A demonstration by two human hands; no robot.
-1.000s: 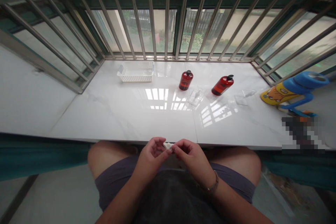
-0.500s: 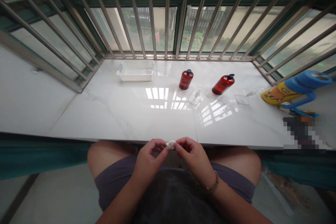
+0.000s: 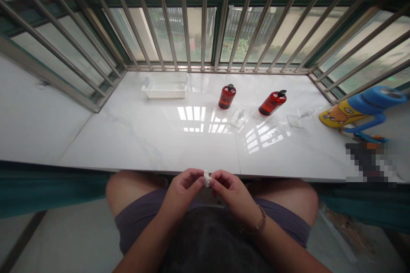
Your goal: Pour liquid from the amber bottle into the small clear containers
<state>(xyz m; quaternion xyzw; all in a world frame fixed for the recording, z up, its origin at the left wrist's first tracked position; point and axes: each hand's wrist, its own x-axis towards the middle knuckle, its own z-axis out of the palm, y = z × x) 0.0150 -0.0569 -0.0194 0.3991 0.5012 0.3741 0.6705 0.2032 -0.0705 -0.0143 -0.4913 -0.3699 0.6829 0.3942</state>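
A small, soft-looking white wad [image 3: 207, 178] is pinched between my two hands, just at the front edge of the white counter [image 3: 134, 149]. My left hand [image 3: 185, 187] grips its left side between thumb and fingers. From the right, my right hand [image 3: 229, 187] holds it the same way, a bracelet on that wrist. Whether the wad is tissue, cotton or something else is too small to tell. Both hands are above my lap, nearest to the counter's edge.
A white perforated basket [image 3: 165, 87] stands at the back left. Two red bottles with black caps, one upright [image 3: 227, 97] and one tilted-looking [image 3: 272, 103], stand near clear plastic pieces [image 3: 238, 117]. A blue and yellow flask [image 3: 358, 106] is at right. Metal bars [image 3: 205, 30] line the window.
The white wad has turned from lying sideways to more upright between my fingertips, and its shape has changed. My hands have shifted slightly; the things on the counter have stayed put.
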